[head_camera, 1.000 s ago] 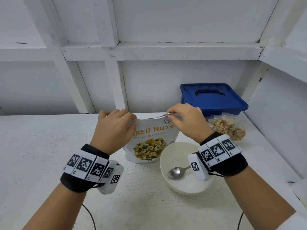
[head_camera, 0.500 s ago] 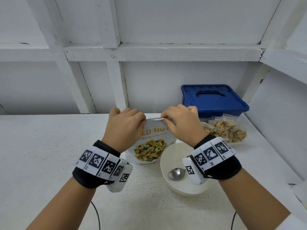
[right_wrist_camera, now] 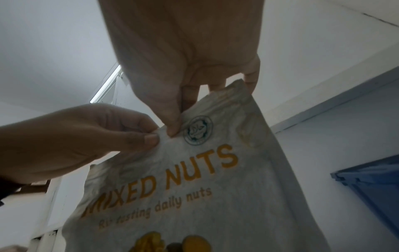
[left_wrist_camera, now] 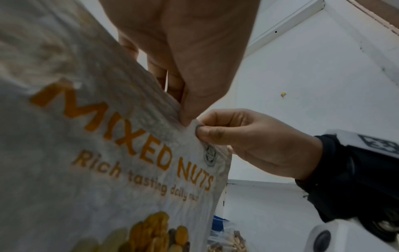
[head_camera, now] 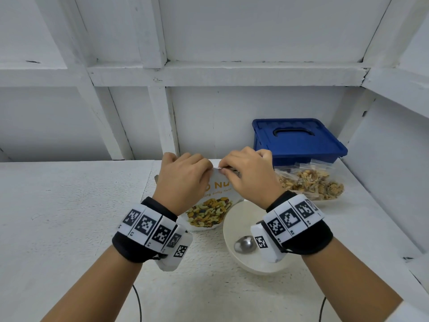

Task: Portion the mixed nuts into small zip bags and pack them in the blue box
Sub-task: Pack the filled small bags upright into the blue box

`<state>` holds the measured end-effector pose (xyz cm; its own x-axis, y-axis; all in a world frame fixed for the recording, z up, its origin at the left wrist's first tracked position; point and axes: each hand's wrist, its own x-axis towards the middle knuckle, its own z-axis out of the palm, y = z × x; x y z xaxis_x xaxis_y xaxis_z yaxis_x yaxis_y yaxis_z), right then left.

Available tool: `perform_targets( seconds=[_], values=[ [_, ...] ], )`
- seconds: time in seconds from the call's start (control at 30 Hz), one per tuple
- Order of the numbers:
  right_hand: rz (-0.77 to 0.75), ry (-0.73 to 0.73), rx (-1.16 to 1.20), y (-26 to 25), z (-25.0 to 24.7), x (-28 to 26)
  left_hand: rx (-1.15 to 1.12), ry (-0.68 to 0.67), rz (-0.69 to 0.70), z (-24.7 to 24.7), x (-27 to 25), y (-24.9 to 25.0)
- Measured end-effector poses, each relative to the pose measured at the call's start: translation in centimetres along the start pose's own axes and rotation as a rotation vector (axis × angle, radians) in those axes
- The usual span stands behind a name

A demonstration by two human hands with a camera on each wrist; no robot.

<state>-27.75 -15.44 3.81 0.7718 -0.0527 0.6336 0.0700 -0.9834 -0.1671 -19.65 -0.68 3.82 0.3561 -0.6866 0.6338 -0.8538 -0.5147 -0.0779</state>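
White plastic forms the stand-up pouch of mixed nuts (head_camera: 210, 211), printed with orange "MIXED NUTS" lettering and a picture of nuts; it stands upright on the white textured tabletop (head_camera: 69, 217), just left of the bowl. The left hand (head_camera: 182, 180) pinches the pouch's top edge between thumb and curled fingers, and the right hand (head_camera: 249, 177) pinches the same edge right next to it, so the two thumbs almost meet near the small round green seal (right_wrist_camera: 197, 130) printed on the pouch. In the wrist views both thumbs press on the front of the pouch with the fingers behind.

At about 4 o'clock from the pouch, touching or nearly touching its base, sits a round cream bowl (head_camera: 234, 223) with a shiny metal spoon (head_camera: 245, 244) lying inside. At 2 o'clock from the pouch, a closed blue plastic box with a handle moulded in its lid (head_camera: 296, 138) stands against the back wall. Clear small zip bags filled with nuts (head_camera: 311, 183) lie just in front of the box, at 3 o'clock from the hands.
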Motion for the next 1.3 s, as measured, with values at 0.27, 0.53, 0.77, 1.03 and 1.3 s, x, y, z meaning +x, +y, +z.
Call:
perform_targets(
  seconds=[0.27, 0.53, 0.77, 1.03, 1.3],
  values=[
    [-0.021, 0.0, -0.066, -0.5, 0.7, 0.2, -0.041, -0.065, -0.065, -0.1, -0.2, -0.2],
    [0.01, -0.006, 0.007, -0.3, 0.7, 0.5, -0.073, -0.086, -0.163, -1.3, -1.8, -2.4],
    [0.187, -0.033, 0.122, 2.1, -1.8, -1.9, -0.196, -0.051, -0.325, -1.4, -3.5, -5.5],
    [0.645, -0.007, 0.059, 5.8, -4.2, -10.5, -0.634, -0.027, -0.543, 0.0, -3.9, -5.6],
    [1.267, -0.515, 0.467, 5.3, -1.8, -15.5, -1.155, -0.107, -0.778, 2.7, -4.7, -5.3]
  ],
)
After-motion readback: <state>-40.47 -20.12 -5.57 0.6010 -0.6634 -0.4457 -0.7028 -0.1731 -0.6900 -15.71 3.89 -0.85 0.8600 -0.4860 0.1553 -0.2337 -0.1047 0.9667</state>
